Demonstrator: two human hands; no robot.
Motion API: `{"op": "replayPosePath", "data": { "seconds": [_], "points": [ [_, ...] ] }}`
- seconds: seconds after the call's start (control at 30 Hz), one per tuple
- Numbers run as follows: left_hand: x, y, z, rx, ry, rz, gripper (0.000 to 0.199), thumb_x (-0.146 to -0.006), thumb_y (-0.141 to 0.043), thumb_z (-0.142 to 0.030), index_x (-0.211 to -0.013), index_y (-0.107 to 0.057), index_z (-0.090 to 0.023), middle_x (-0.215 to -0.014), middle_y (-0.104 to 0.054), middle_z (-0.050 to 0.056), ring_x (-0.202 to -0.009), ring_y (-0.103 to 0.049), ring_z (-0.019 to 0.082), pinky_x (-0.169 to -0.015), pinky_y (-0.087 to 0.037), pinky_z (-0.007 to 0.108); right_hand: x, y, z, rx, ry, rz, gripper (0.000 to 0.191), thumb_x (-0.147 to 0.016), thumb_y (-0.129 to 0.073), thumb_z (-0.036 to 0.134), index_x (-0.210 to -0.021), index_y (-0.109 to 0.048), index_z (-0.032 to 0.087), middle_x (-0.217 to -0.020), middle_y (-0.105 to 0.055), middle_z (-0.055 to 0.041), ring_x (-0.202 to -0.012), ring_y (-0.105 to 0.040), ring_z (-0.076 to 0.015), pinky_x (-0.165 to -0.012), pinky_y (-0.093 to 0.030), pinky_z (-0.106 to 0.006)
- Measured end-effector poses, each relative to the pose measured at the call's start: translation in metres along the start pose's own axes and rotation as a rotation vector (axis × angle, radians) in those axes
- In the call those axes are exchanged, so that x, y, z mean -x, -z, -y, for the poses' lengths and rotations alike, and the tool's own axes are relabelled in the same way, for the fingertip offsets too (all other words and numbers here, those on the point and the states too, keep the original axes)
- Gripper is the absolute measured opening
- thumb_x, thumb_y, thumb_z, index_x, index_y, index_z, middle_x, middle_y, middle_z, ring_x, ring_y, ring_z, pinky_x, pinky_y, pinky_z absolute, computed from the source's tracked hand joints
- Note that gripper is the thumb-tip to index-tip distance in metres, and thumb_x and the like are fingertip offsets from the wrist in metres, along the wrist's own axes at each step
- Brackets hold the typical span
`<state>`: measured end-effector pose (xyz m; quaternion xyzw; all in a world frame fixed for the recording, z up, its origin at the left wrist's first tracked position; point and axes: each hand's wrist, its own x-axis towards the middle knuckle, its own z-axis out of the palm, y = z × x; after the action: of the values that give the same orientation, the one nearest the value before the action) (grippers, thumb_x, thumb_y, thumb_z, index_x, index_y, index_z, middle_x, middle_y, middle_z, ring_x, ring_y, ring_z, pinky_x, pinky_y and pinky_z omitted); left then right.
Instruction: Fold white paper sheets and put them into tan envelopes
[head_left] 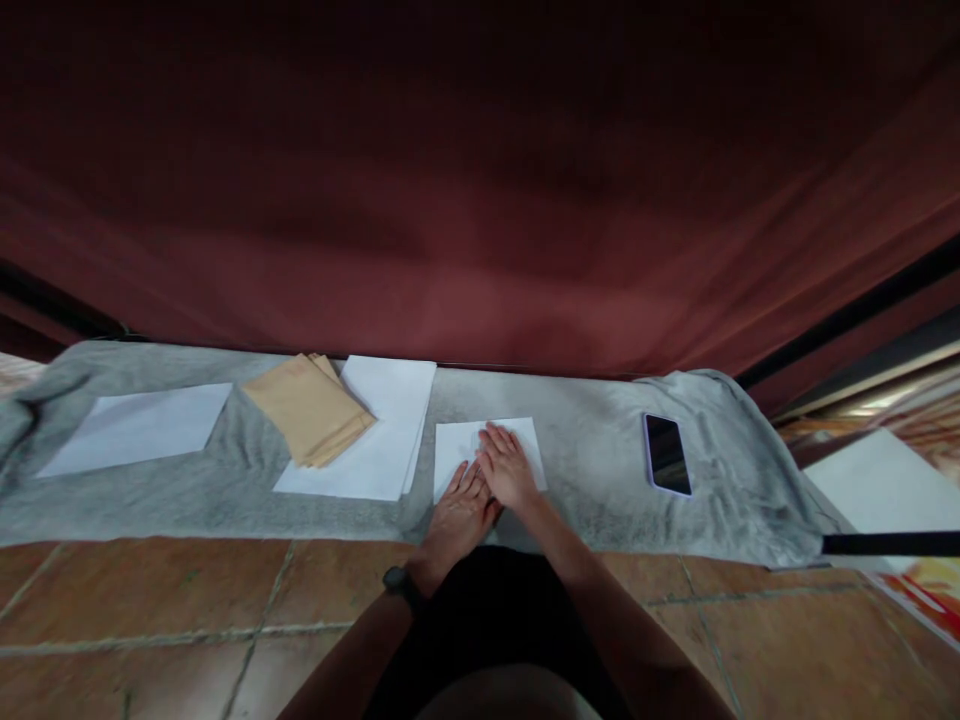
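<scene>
A white sheet of paper (pixel 454 443) lies on the grey cloth in front of me, looking smaller than the sheets to its left. My left hand (pixel 461 512) rests flat on its lower part, fingers stretched out. Beside it, my right hand (pixel 506 467) presses flat on the middle of the paper, its fingers extended and partly over the left hand's edge. Part of the paper is hidden under both hands. A dark watch (pixel 403 584) is on my left wrist.
A grey cloth (pixel 585 440) covers the long surface. On the left lie a stack of white paper (pixel 390 400), brown envelopes (pixel 307 405) and a single white sheet (pixel 142 425). A phone (pixel 667 455) lies right. Dark red fabric (pixel 480 250) hangs behind; tiled floor (pixel 187 590) is below.
</scene>
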<state>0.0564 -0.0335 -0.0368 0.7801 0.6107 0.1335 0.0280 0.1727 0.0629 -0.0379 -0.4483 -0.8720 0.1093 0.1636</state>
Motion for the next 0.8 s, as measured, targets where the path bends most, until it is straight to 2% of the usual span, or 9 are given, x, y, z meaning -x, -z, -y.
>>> {"op": "replayPosePath", "data": {
  "seconds": [0.13, 0.23, 0.33, 0.47, 0.57, 0.7, 0.8],
  "points": [
    [0.003, 0.004, 0.0, 0.019, -0.032, 0.03, 0.051, -0.103, -0.044, -0.042, -0.143, -0.053, -0.013, -0.152, -0.054, 0.014, -0.147, -0.042, 0.024, -0.126, -0.028, 0.047, -0.014, -0.006, 0.003, 0.005, 0.023, 0.051, 0.047, -0.108, -0.035, 0.034, -0.15, -0.05, 0.021, -0.161, -0.042, -0.0052, -0.148, -0.039, -0.0215, -0.125, -0.024, -0.044],
    [0.006, 0.008, 0.003, 0.019, -0.09, 0.064, 0.053, -0.104, -0.04, -0.044, -0.146, -0.05, -0.012, -0.154, -0.051, 0.015, -0.147, -0.042, 0.024, -0.125, -0.028, 0.047, -0.014, -0.003, -0.011, 0.027, 0.002, 0.045, 0.046, -0.107, -0.034, 0.033, -0.151, -0.049, 0.024, -0.161, -0.043, -0.0038, -0.148, -0.039, -0.0217, -0.125, -0.023, -0.045],
    [0.01, 0.01, 0.005, 0.009, -0.111, 0.067, 0.055, -0.106, -0.037, -0.044, -0.151, -0.043, -0.014, -0.158, -0.045, 0.012, -0.15, -0.038, 0.023, -0.125, -0.029, 0.047, -0.019, 0.005, -0.029, 0.071, -0.039, 0.017, 0.047, -0.107, -0.035, 0.03, -0.15, -0.048, 0.022, -0.157, -0.048, -0.0063, -0.145, -0.041, -0.0243, -0.123, -0.025, -0.048],
    [0.014, 0.007, 0.005, 0.0, -0.073, 0.041, 0.055, -0.106, -0.036, -0.044, -0.152, -0.042, -0.016, -0.16, -0.042, 0.011, -0.15, -0.036, 0.022, -0.125, -0.03, 0.046, -0.035, 0.019, -0.038, 0.143, -0.055, 0.02, 0.039, -0.104, -0.041, 0.026, -0.138, -0.059, 0.021, -0.14, -0.062, -0.0104, -0.129, -0.053, -0.0249, -0.121, -0.025, -0.047],
    [0.015, 0.004, 0.007, -0.003, -0.033, 0.021, 0.057, -0.105, -0.037, -0.046, -0.152, -0.043, -0.014, -0.16, -0.043, 0.013, -0.15, -0.036, 0.023, -0.124, -0.031, 0.046, -0.046, 0.027, -0.039, 0.181, -0.085, 0.026, 0.031, -0.101, -0.047, 0.025, -0.125, -0.066, 0.022, -0.126, -0.067, -0.0109, -0.118, -0.057, -0.0251, -0.118, -0.029, -0.046],
    [0.017, 0.002, 0.007, -0.005, -0.021, -0.008, 0.058, -0.105, -0.037, -0.047, -0.152, -0.042, -0.013, -0.16, -0.042, 0.014, -0.151, -0.035, 0.024, -0.125, -0.03, 0.047, -0.045, 0.033, -0.044, 0.179, -0.116, 0.008, 0.027, -0.099, -0.047, 0.019, -0.116, -0.068, 0.019, -0.116, -0.068, -0.0128, -0.114, -0.057, -0.026, -0.11, -0.038, -0.044],
    [0.016, 0.001, 0.002, -0.011, 0.0, -0.017, 0.057, -0.105, -0.036, -0.045, -0.153, -0.041, -0.014, -0.161, -0.042, 0.013, -0.151, -0.036, 0.024, -0.125, -0.03, 0.047, -0.034, 0.031, -0.046, 0.169, -0.126, -0.016, 0.03, -0.098, -0.046, 0.015, -0.121, -0.066, 0.017, -0.123, -0.067, -0.0144, -0.119, -0.056, -0.0263, -0.112, -0.038, -0.045]
  ]
}}
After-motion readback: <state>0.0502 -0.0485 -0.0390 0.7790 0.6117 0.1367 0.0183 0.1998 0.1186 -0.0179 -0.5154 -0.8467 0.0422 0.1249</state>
